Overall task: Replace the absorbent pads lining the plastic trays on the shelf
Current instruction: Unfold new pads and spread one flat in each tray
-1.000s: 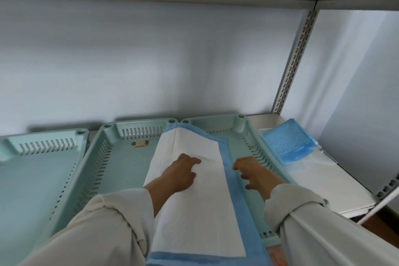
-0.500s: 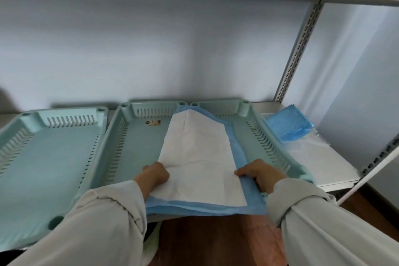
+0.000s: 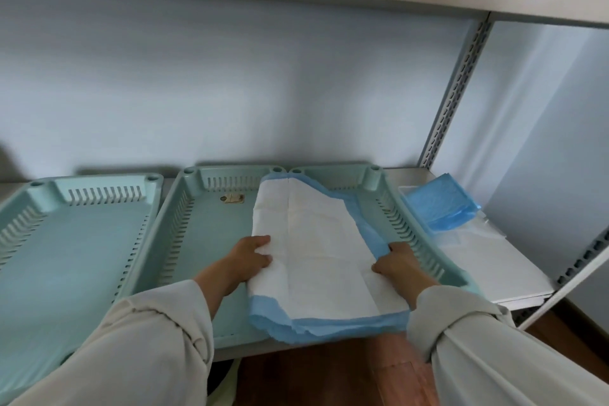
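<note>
I see the shelf (image 3: 494, 260) carrying two trays, the left tray (image 3: 66, 241) bare. The pad (image 3: 316, 241) lies in the right tray (image 3: 204, 234), overhanging its front edge; my left hand (image 3: 247, 257) and right hand (image 3: 398, 262) each grip a side.

White shelf (image 3: 494, 260) carries 3 pale green trays (image 3: 82, 241) side by side; folded blue pads (image 3: 441, 208) at right.
</note>
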### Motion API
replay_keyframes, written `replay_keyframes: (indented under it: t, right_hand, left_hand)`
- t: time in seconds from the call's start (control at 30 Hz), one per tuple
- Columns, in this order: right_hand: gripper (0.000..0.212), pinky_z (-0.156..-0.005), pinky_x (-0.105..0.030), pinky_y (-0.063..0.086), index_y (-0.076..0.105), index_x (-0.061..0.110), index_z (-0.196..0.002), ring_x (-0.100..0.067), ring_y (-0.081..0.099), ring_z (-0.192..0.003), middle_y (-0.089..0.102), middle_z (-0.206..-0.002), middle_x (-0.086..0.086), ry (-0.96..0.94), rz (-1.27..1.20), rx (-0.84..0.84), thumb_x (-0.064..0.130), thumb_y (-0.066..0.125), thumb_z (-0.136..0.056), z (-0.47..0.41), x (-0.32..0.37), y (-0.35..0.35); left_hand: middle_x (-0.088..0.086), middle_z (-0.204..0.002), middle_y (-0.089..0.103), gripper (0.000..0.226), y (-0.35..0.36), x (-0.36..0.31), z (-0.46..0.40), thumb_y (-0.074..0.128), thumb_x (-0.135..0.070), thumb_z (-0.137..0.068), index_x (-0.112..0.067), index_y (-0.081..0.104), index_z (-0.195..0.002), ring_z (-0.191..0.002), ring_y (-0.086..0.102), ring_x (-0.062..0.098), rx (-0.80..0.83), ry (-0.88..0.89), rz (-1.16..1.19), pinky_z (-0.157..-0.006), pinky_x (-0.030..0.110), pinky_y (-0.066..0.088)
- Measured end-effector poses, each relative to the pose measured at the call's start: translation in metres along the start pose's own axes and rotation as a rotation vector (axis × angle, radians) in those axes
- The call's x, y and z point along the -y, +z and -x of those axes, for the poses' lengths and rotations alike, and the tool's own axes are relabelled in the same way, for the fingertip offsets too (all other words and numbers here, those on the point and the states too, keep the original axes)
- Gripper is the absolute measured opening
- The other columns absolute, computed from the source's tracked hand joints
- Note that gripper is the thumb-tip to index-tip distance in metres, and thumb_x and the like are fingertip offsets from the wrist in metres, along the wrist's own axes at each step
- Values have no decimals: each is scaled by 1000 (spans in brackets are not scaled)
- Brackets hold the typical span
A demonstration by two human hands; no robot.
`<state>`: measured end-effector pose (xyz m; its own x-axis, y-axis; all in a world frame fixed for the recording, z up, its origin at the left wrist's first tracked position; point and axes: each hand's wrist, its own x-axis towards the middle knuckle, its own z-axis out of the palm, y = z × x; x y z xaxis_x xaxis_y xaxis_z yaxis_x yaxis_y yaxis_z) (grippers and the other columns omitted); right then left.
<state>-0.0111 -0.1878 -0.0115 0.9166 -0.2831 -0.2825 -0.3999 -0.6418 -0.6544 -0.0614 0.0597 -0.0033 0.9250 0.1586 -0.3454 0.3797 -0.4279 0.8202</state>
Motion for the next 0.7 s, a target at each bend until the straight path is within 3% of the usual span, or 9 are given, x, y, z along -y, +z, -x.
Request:
replay_keyframes:
  t: [0.13,0.23,0.3,0.4,0.5,0.7]
  right_hand:
    - [51,-100,-37,40,44,23,-140,-32,51,-122,55,-132,-11,-252,34,-303,8,44,-91,-7,23,-18]
    - [50,-75,-37,45,44,32,-139,-34,61,-100,66,-106,-14,-411,79,-626,9,41,-95,-13,49,-37]
    - [50,-67,-36,41,45,33,-139,-34,62,-91,65,-96,-15,-462,71,-719,9,41,-95,-24,53,-48]
    - [47,-73,-37,44,45,31,-138,-34,61,-97,65,-104,-14,-421,102,-683,11,40,-97,-40,40,-63]
    - [44,-85,-37,45,44,33,-138,-31,58,-107,61,-117,-11,-316,181,-526,15,38,-98,-56,17,-68]
    - [49,-102,-37,38,43,24,-138,-32,49,-123,50,-135,-13,-118,253,-160,11,43,-91,-71,-27,-60]
  left_hand:
    - [9,-156,24,60,9,-24,-14,46,-15,-98,-17,19,-151,-139,32,26,-102,169,-338,-113,31,26]
    - [5,-157,20,61,21,-53,-21,41,-19,-99,-22,12,-152,-137,36,28,-240,306,-423,-109,34,31]
    - [6,-157,20,61,33,-69,-28,41,-18,-99,-21,11,-152,-137,36,28,-266,360,-398,-109,34,32]
    - [9,-157,18,62,54,-78,-38,41,-18,-100,-16,7,-152,-140,30,27,-185,340,-372,-112,31,27]
    - [13,-156,15,65,78,-75,-47,42,-18,-99,-12,4,-152,-139,30,28,-49,248,-417,-111,30,28]
    - [17,-145,26,42,102,-73,-51,42,-10,-95,-6,33,-136,-122,49,31,28,167,-736,-100,38,41]
